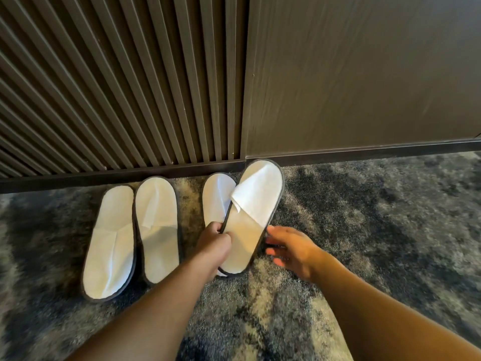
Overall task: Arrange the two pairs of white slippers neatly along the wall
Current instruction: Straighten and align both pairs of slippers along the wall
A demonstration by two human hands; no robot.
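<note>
A: Where was the fourth slipper point(253, 217)?

B: Tilted over the third slipper point(216, 199), toes at the wall point(364, 74); the left hand point(214, 241) pinched its left edge; the right hand point(289, 248) hovered open near its heel.

A: Best lowered flat just right of its mate, I judged; heels level.

The fourth slipper point(253, 217) overlaps the third slipper point(216, 201), hiding its right side, and the left hand point(214, 241) covers its heel. The right hand point(289, 250) is motion-blurred, fingertips smeared. Both forearms run off the bottom edge; the slatted wall panel point(104, 87) is cut off at the left and top.
</note>
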